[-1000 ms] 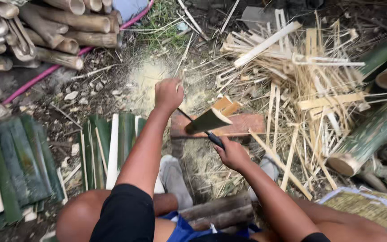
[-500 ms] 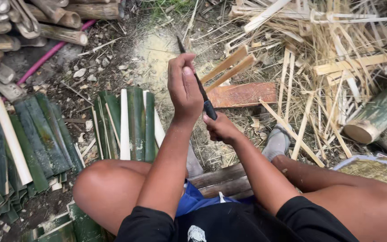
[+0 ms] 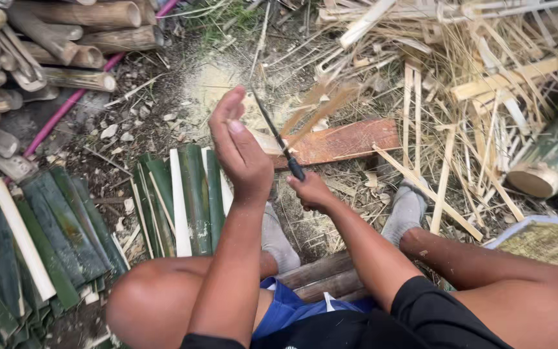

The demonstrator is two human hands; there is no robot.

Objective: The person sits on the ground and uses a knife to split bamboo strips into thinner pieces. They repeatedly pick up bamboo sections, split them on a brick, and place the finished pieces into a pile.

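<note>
The person sits on the ground with both knees spread, and the head camera looks down on the two arms. The right hand [image 3: 311, 191] is closed around the dark handle of a knife [image 3: 278, 139], and the thin blade points up and away from the body, toward the reddish wooden board [image 3: 343, 141] that lies flat on the ground. The left hand [image 3: 240, 152] is raised just beside the blade, with the palm open and the fingers stretched upward, and it holds nothing. Above the board there are pale bamboo strips [image 3: 321, 106] that look blurred, so it is not possible to tell if they touch the knife or the board. To the left of the left arm, a row of green split bamboo slats [image 3: 192, 194] lies on the soil, and more such slats [image 3: 40, 239] lie near the left knee. A heap of pale bamboo splinters [image 3: 485, 71] covers the ground on the right side, near a thick green bamboo stem [image 3: 550, 158]. Round bamboo poles [image 3: 46, 45] are piled at the upper left.
</note>
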